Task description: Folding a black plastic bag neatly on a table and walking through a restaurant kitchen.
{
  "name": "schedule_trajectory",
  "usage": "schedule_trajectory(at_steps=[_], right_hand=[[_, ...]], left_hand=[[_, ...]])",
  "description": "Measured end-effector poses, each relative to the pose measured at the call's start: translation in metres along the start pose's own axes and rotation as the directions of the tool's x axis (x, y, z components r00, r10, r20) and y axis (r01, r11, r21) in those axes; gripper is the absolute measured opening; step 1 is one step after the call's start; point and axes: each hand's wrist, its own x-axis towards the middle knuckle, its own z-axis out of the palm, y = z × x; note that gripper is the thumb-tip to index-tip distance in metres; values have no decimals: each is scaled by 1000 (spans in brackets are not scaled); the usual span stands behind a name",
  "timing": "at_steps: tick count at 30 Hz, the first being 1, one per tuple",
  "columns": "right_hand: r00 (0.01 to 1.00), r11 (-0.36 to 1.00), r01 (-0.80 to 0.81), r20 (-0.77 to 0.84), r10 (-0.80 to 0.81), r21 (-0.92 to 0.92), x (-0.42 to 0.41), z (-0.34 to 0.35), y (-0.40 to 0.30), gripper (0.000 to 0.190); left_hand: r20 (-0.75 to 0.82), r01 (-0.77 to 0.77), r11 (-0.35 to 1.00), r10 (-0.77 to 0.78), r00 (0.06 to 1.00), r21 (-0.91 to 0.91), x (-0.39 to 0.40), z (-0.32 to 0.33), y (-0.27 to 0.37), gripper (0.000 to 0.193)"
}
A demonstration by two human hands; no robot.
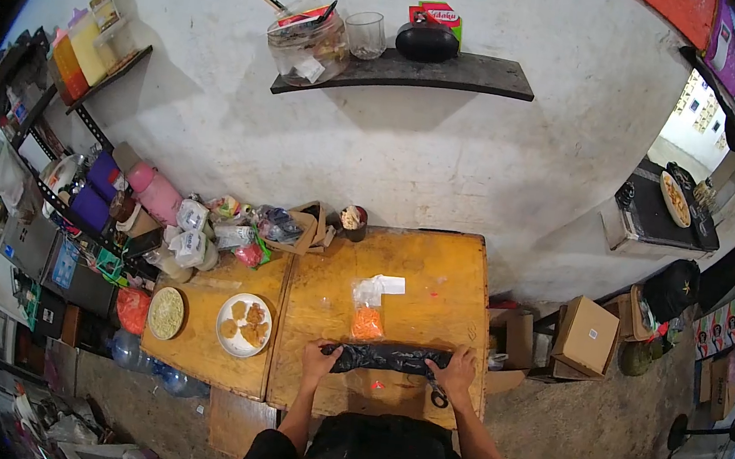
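Stretched crosswise over the wooden table (311, 385) is a long, folded black plastic bag (387, 357). My left hand (320, 362) pinches its left end, and my right hand (456, 376) grips the right end. The handle loops of scissors (438, 398) show just below my right hand; the rest of them is hidden. Beyond the black plastic lies a clear plastic bag of shredded orange food (367, 322), with a white paper slip (392, 285) at its top. A small red scrap (378, 385) is on the wood between my arms.
To the left are a white plate of fried food (242, 349) and a bowl of pale green shreds (166, 313). Packaged goods (192, 238) crowd the table's back left corner, near a dark cup (354, 225). Cardboard boxes (586, 334) stand right of the table.
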Motion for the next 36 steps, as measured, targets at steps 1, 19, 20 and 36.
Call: schedule_trajectory(at_steps=[1, 19, 20, 36], right_hand=[[999, 998, -40, -23, 41, 41, -1, 0, -1, 81], [914, 913, 373, 104, -393, 164, -15, -23, -6, 70], [915, 912, 382, 76, -395, 151, -15, -20, -7, 67], [906, -154, -405, 418, 61, 901, 26, 13, -45, 20]], left_hand=[[-3, 1, 1000, -1, 1000, -2, -1, -1, -2, 27], [636, 667, 65, -244, 732, -743, -3, -3, 5, 28], [655, 668, 29, -172, 736, -743, -6, -2, 9, 28], [507, 509, 156, -56, 860, -847, -24, 31, 58, 22]])
